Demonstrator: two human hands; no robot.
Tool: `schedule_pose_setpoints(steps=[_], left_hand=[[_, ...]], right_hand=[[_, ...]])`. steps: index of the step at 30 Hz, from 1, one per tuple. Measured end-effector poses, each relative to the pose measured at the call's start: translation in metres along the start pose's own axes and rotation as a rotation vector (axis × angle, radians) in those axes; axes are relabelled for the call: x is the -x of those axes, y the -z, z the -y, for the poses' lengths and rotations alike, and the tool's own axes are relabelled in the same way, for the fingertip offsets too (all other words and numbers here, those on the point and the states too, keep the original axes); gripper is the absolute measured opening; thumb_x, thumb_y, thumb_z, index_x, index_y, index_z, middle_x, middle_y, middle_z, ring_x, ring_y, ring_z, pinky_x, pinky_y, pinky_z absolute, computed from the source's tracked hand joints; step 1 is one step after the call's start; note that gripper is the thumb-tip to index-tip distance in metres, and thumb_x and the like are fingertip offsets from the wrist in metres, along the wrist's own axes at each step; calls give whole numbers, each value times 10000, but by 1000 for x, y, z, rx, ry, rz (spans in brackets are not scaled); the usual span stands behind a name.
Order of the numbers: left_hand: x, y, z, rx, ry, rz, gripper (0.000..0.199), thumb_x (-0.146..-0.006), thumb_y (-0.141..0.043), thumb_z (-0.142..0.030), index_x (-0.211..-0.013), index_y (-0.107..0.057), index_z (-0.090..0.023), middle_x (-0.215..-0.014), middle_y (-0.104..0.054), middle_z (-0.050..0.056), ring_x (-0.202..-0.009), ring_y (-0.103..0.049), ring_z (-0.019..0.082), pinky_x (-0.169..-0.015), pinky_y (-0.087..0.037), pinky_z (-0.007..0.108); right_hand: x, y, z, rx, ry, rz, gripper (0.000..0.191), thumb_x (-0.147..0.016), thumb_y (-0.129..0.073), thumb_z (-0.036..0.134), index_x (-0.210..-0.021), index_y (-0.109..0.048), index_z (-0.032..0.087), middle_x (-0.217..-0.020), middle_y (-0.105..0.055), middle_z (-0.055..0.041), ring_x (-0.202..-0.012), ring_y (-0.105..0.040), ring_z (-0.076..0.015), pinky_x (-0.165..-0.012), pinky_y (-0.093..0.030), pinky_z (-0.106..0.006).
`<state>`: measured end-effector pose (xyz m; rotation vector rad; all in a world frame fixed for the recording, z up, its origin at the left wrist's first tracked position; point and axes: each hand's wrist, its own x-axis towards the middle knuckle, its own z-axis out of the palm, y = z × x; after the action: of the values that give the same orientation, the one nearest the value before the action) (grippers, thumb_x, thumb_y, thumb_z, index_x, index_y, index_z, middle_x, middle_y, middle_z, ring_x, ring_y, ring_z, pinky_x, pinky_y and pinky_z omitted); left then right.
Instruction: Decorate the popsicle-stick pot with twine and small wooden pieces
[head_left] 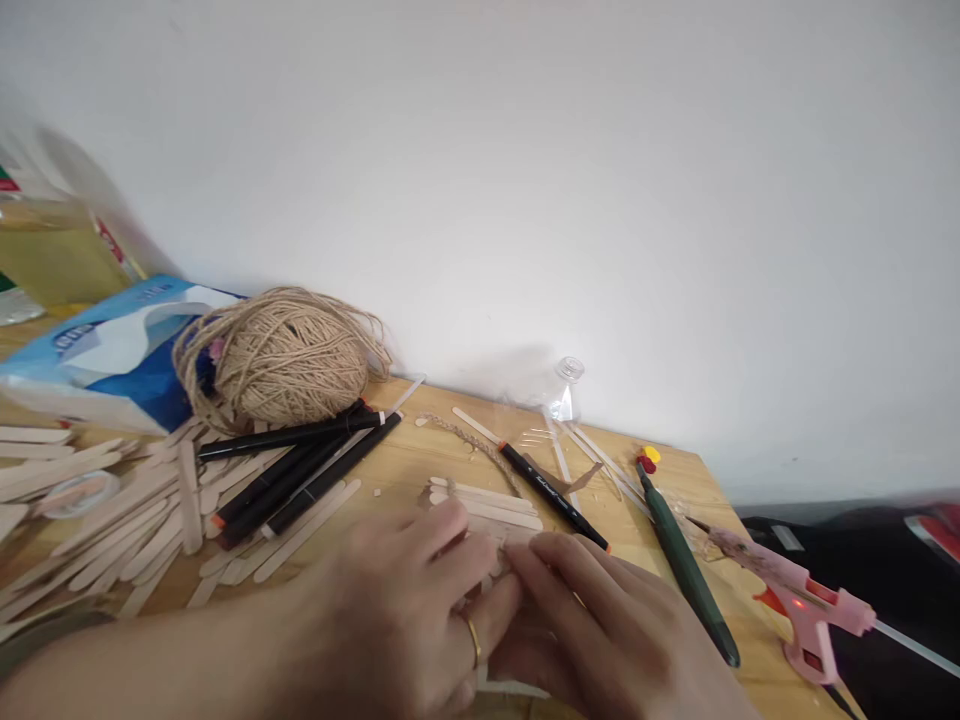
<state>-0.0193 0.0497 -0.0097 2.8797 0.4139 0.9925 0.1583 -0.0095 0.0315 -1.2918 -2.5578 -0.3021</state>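
My left hand, with a ring on one finger, and my right hand meet at the bottom middle in the head view. Both have their fingers bent inward and pressed close together. Whatever they pinch is hidden behind the fingers. Just beyond the fingertips lies a row of joined wooden craft sticks, with a bit of twine at its left end; its near part is covered by my hands. A braided length of twine runs behind it, beside a black marker.
Loose craft sticks, several black markers, a twine ball and a tissue pack crowd the left. A cut clear bottle top stands by the wall. Rightward lie a green pen-like tool and a pink glue gun, its light glowing.
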Motion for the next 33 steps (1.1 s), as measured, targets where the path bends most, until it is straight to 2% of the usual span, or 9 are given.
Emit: schedule_pose_setpoints(steps=[4,7,11,15,22,26,31,33], left_hand=[[2,-2,-1,-66,-12,-8,125,-759,-477,-157,-754,-601,-154,-644,-574,22,-592,-486,179,-480,-391,304],[4,-2,0,-57,6,35,100,-727,-500,-154,-748,-598,-151,-648,-575,16,-609,-512,181,-490,-428,298],[5,-2,1,-47,5,92,114,-720,-504,-147,-776,-602,-153,-685,-598,23,-657,-546,190,-536,-481,293],[5,0,2,-11,28,82,166,-772,-441,-144,-796,-604,-157,-683,-603,27,-649,-546,179,-593,-512,299],[3,0,1,-22,34,86,163,-771,-449,-150,-803,-609,-148,-671,-591,28,-648,-536,180,-545,-489,287],[2,-3,2,-9,42,7,193,-780,-427,-140,-729,-612,-156,-635,-578,22,-623,-520,175,-523,-474,290],[4,-7,0,-11,31,51,179,-772,-442,-138,-771,-621,-151,-663,-591,23,-639,-521,178,-536,-475,296],[5,-11,0,-16,49,-16,216,-777,-406,-121,-758,-618,-159,-641,-579,21,-617,-508,176,-523,-466,294]], right_hand=[[4,-9,-2,-17,-14,-75,537,-994,-169,334,-887,-638,94,-728,-687,-87,-639,-671,-161,-524,-498,-246],[10,-16,-5,-48,-10,-144,489,-984,-224,375,-916,-622,99,-755,-685,-83,-641,-667,-158,-520,-488,-241],[14,-14,-7,-92,-47,-93,464,-960,-269,420,-990,-592,88,-840,-683,-106,-736,-667,-178,-575,-498,-253],[12,-10,-7,-147,-72,-79,455,-963,-286,409,-974,-608,88,-822,-675,-97,-727,-658,-172,-546,-496,-252],[13,-12,-9,-215,-81,-37,444,-978,-252,383,-1016,-599,108,-842,-666,-72,-727,-646,-155,-564,-495,-250],[14,-9,-10,-222,-82,18,424,-960,-307,409,-1043,-605,118,-866,-670,-75,-752,-650,-165,-597,-510,-256],[15,-10,-11,-250,-63,-16,437,-963,-295,415,-1043,-600,113,-859,-666,-79,-763,-654,-161,-619,-511,-243],[19,-13,-13,-295,-93,26,422,-935,-350,448,-1102,-566,126,-908,-648,-81,-819,-647,-162,-664,-514,-230]])
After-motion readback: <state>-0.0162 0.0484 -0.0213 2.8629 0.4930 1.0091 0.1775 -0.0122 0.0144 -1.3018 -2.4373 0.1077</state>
